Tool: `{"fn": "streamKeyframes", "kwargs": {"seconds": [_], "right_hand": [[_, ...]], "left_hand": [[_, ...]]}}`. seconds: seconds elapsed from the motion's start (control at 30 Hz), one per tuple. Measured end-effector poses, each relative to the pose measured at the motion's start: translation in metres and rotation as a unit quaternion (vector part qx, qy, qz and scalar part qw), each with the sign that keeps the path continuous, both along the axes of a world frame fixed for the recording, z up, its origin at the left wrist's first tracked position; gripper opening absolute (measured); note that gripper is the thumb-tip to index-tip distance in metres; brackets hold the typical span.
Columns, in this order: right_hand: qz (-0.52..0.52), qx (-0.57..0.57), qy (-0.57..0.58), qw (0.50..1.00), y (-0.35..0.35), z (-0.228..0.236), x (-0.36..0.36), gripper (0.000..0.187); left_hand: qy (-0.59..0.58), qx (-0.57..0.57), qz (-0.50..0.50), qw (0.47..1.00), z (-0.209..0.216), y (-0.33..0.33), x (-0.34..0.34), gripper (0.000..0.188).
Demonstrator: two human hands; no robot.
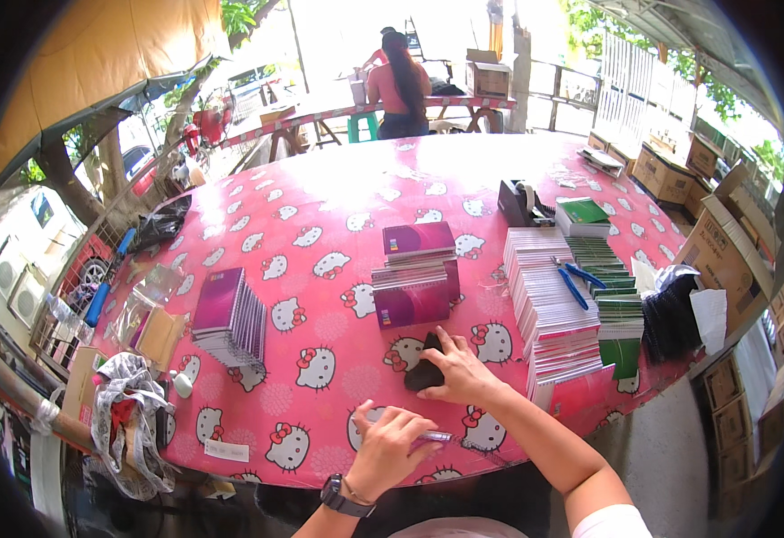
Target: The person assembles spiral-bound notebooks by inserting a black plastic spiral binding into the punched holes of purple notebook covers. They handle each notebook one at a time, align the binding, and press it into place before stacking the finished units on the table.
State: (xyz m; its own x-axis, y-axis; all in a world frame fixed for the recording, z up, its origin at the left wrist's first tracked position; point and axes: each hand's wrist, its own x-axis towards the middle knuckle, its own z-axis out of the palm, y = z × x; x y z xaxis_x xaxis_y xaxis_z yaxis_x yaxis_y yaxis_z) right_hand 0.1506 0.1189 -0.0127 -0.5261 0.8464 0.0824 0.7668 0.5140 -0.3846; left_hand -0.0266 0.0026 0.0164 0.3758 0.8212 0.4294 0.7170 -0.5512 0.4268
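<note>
My right hand [464, 369] grips a small, dark, block-like thing [424, 366] on the pink tablecloth, fingers on its far side and thumb at its near side; its kind is not clear. Closer to me, my left hand [390, 448] is closed, with a slim silver-and-purple thing [435, 437] between thumb and fingers; most of it is hidden. Dark coil-like strands [483, 448] lie just right of it. Beyond my right hand stands a stack of purple spiral notebooks [413, 305]. Another notebook stack [229, 316] is on the left.
On the right, blue-handled pliers [573, 280] lie on long rows of bound notebooks [540, 305], beside green-covered ones [623, 357] and a black coil bundle [672, 318]. A tape dispenser [525, 204] stands behind. Cardboard boxes [728, 260] line the right side. A person [398, 85] sits far off.
</note>
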Motion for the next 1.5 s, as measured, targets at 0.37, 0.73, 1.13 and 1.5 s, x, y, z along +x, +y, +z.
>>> {"fn": "streamKeyframes", "kwargs": {"seconds": [0.37,0.73,1.13,1.5], "right_hand": [[0.082,-0.416,0.425,0.800,-0.047,-0.012,0.053,0.070],[0.097,-0.364,0.433,0.819,-0.075,0.005,0.030,0.062],[0.079,-0.407,0.486,0.769,-0.067,-0.005,0.027,0.062],[0.010,-0.355,0.308,0.883,-0.047,0.006,0.018,0.057]], "left_hand": [[-0.034,0.034,0.027,0.998,-0.019,-0.004,-0.016,0.021],[-0.084,0.054,0.066,0.993,-0.026,-0.009,-0.019,0.028],[-0.099,0.033,0.076,0.992,-0.024,-0.004,-0.020,0.061],[-0.017,0.039,0.091,0.995,-0.018,0.010,-0.041,0.033]]}}
